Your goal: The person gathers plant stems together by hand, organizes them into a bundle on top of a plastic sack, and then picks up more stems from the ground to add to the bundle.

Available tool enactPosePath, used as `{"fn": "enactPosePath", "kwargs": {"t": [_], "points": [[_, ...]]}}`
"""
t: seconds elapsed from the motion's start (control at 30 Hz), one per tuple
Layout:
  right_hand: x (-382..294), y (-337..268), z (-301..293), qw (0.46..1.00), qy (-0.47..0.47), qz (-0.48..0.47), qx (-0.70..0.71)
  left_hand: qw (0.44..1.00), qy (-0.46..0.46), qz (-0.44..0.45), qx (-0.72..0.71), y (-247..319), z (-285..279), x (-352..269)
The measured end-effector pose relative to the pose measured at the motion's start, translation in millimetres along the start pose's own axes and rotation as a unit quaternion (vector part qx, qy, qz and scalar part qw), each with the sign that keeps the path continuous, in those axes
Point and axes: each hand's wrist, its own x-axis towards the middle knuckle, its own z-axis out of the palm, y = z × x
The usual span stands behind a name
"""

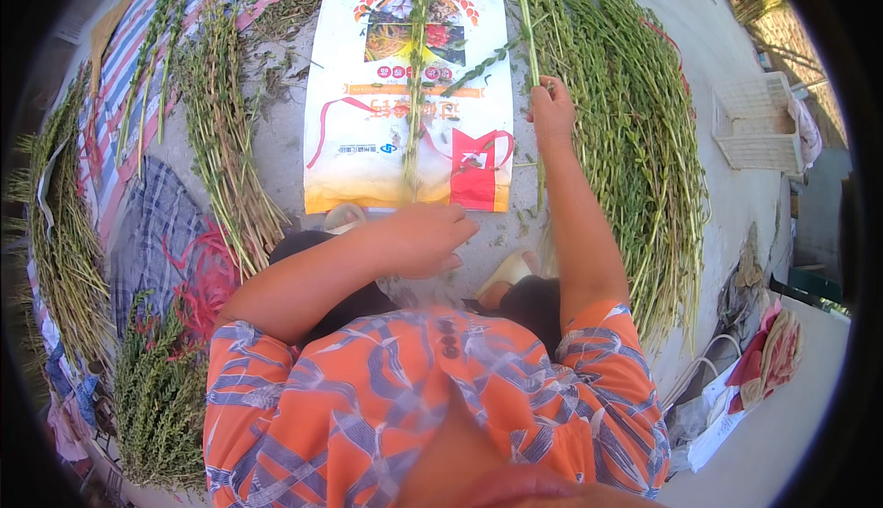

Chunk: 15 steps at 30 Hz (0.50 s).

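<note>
My right hand (pixel 554 109) is closed around the lower end of a leafy green plant stalk (pixel 528 32), at the left edge of a big heap of such stalks (pixel 621 163). My left hand (pixel 431 239) hovers palm down just below the near edge of a printed white and orange sack (pixel 359 129); its fingers are apart, and nothing shows in them. One long leafy stalk (pixel 416 87) lies lengthwise on the sack, its near end close to my left wrist. A red ribbon (pixel 323 129) and a short leafy sprig (pixel 483 67) also rest there.
A bundle of stalks (pixel 221 129) lies left of the sack, near a checked cloth (pixel 155 211) and tangled red ribbons (pixel 210 280). More bundles (pixel 65 232) lie on a striped sheet (pixel 110 191). A white plastic crate (pixel 755 122) and a white bag (pixel 710 411) stand at right.
</note>
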Motion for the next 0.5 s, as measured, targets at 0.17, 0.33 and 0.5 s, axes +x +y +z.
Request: {"fn": "enactPosePath", "kwargs": {"t": [0.17, 0.33, 0.5], "points": [[-38, 95, 74, 0.995, -0.063, 0.078, -0.001, 1.0, 0.012, 0.0, -0.017, -8, 0, -1], [-65, 100, 104, 0.978, -0.096, 0.182, 0.027, 1.0, 0.009, -0.016, -0.022, -8, -12, -4], [-71, 66, 131, 0.947, -0.142, 0.254, 0.137, 0.988, 0.065, -0.14, -0.012, -18, -21, -17]]}}
